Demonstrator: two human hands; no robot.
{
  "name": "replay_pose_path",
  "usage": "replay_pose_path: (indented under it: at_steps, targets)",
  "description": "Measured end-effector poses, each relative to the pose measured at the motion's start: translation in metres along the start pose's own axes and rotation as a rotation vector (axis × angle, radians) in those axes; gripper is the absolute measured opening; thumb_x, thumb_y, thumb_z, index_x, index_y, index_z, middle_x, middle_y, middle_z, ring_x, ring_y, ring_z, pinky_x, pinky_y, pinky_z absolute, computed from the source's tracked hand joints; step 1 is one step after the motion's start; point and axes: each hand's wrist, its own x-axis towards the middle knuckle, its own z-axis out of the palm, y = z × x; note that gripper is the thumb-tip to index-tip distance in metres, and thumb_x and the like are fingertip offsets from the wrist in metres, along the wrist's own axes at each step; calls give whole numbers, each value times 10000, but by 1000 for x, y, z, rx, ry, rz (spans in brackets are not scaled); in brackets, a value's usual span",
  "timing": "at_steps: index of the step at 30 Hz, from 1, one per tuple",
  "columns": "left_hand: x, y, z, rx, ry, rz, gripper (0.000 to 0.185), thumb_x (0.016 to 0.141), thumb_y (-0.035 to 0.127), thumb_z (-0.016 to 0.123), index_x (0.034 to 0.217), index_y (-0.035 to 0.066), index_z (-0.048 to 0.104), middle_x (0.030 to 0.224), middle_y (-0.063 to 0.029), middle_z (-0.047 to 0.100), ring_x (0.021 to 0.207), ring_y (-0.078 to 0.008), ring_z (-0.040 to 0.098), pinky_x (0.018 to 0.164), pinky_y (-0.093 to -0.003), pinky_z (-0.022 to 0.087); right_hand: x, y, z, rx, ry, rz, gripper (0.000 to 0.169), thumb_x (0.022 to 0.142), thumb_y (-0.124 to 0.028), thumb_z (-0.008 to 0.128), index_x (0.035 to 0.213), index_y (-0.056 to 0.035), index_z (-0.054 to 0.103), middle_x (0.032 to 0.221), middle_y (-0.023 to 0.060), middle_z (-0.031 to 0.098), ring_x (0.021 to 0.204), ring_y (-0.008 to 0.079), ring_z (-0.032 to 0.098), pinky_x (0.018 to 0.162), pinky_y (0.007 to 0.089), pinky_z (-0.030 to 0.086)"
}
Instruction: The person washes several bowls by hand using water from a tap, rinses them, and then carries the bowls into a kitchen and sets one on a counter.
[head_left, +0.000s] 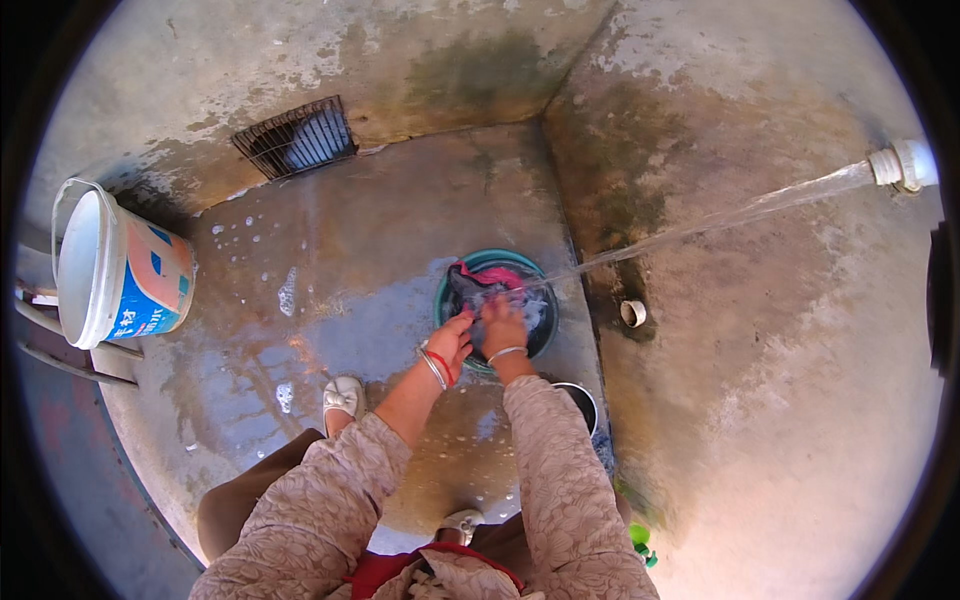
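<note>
A round green basin (552, 330) stands on the wet concrete floor with water in it. Inside is a wet cloth (491, 276), pink and dark grey. My left hand (450, 345), with a red cord and silver bangles at its wrist, is at the basin's near left rim, its curled fingers on a pink edge of the cloth. Over the cloth, my right hand (502, 328) reaches into the basin; splashing water blurs its fingertips, so its grip is unclear. A water stream (675, 236) from a white pipe outlet (900, 166) on the right wall lands beside that hand.
A white paint bucket (154, 274) with a raised handle stands at left. A metal grate (296, 139) covers an opening low in the back wall. A short pipe stub (633, 313) juts from the right wall. Behind my right sleeve is a dark round container (583, 405). Soap suds (286, 292) dot the floor.
</note>
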Motion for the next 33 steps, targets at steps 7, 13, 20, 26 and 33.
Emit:
replay_pose_path:
  at_steps: [7, 13, 20, 26, 33]
  targets:
    - [8, 8, 5, -165, 174, -146, 394, 813, 381, 462, 1073, 85, 473, 1203, -127, 439, 1151, -277, 380, 997, -436, 219, -28, 9, -56, 1314, -48, -7, 170, 743, 55, 428, 753, -19, 581, 825, 19, 560, 780, 94, 512, 730, 204, 390]
    - [24, 19, 9, -435, -433, -498, 452, 797, 422, 462, 985, 16, 527, 988, -172, 573, 876, -340, 565, 837, -436, 434, -91, -66, -155, 969, 12, -121, 195, 697, -109, 597, 889, -84, 578, 793, 69, 576, 686, 172, 569, 637, 253, 454]
    - [14, 0, 41, -341, -458, -167, 217, 791, 289, 536, 844, 88, 595, 789, -92, 618, 724, -222, 602, 667, -353, 496, -37, -5, -104, 194, 442, -32, 146, 761, -251, 572, 776, -106, 586, 696, 122, 574, 636, 302, 562, 575, 370, 453]
    - [18, 34, 14, -281, 98, 282, 204, 789, 272, 557, 924, 120, 552, 856, -61, 593, 739, -231, 591, 629, -355, 492, -41, 38, -104, 596, 616, 252, 211, 818, -269, 533, 807, -68, 594, 725, 135, 602, 633, 256, 577, 587, 347, 452]
    - [16, 77, -3, -329, 353, 530, 164, 754, 265, 618, 813, 151, 517, 697, 10, 548, 587, -119, 544, 458, -233, 406, -42, 35, -124, 931, 872, 273, 189, 826, -183, 564, 795, 2, 584, 666, 8, 567, 607, 73, 489, 582, 239, 435]
